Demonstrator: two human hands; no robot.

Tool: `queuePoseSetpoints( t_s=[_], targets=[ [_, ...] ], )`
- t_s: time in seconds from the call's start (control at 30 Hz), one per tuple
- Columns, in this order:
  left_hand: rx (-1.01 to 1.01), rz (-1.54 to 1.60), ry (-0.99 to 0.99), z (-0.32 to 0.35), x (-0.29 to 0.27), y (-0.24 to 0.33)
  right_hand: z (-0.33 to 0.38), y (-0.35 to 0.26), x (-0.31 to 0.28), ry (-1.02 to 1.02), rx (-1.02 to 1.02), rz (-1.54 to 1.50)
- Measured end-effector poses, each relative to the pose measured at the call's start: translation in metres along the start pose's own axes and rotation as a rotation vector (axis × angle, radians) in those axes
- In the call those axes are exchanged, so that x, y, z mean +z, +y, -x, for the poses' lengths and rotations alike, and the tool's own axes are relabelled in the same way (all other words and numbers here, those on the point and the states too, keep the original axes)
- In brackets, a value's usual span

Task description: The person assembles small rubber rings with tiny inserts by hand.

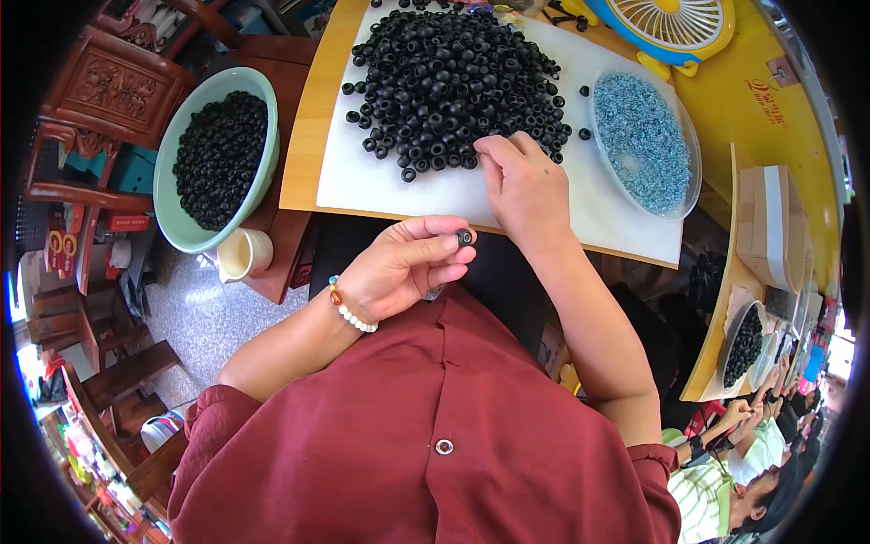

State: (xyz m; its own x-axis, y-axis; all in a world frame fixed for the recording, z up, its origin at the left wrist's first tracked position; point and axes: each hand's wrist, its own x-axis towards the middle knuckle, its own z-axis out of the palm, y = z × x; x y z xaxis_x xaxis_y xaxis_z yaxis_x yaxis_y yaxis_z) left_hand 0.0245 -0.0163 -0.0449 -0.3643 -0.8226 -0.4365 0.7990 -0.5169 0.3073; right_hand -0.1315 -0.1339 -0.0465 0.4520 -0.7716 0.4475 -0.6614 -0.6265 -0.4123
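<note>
Bowl on the left, round and pale green (165, 186), carries plenty of loose black beads (222, 150); sorted or waiting, that's impossible to call. Moving right, the left hand (408, 263) has one round black bead with a wide hole (466, 238) pinched between thumb and fingertips, the other fingers loosely curled, just off the tabletop's near edge. Then the big one: a broad heap of matching black beads (453, 77) on a white sheet (362, 189), so plenty looks left to handle, and no finished piece shows. At its near edge comes the right hand (533, 186), thumb and forefinger drawn together; whether they grip a bead, I can't tell.

Around them now! Beside the bowl stands a cream-coloured pitcher (245, 254). Over right, a clear oval plastic tray (672, 216) holds tiny translucent blue beads (639, 136), with a couple of black strays just beside it. Beyond sits a yellow-and-blue fan (671, 27), and farther right a brown cardboard box (766, 227). Nothing appears to block either hand from the heap.
</note>
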Motion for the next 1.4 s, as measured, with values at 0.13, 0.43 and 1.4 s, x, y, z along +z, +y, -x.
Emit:
queuePoseSetpoints(
  t_s=[0.13, 0.43, 1.4],
  targets=[
    [-0.013, 0.018, 0.036, -0.003, 0.0, 0.002, -0.004, -0.008, -0.003, -0.072, 0.062, -0.007],
    [0.007, 0.029, 0.081, -0.009, -0.001, 0.005, 0.005, -0.003, -0.008, 0.03, 0.048, -0.043],
    [-0.009, -0.082, -0.061, 0.013, 0.038, -0.001, 0.036, -0.049, -0.104, -0.304, 0.609, -1.321]
  ],
)
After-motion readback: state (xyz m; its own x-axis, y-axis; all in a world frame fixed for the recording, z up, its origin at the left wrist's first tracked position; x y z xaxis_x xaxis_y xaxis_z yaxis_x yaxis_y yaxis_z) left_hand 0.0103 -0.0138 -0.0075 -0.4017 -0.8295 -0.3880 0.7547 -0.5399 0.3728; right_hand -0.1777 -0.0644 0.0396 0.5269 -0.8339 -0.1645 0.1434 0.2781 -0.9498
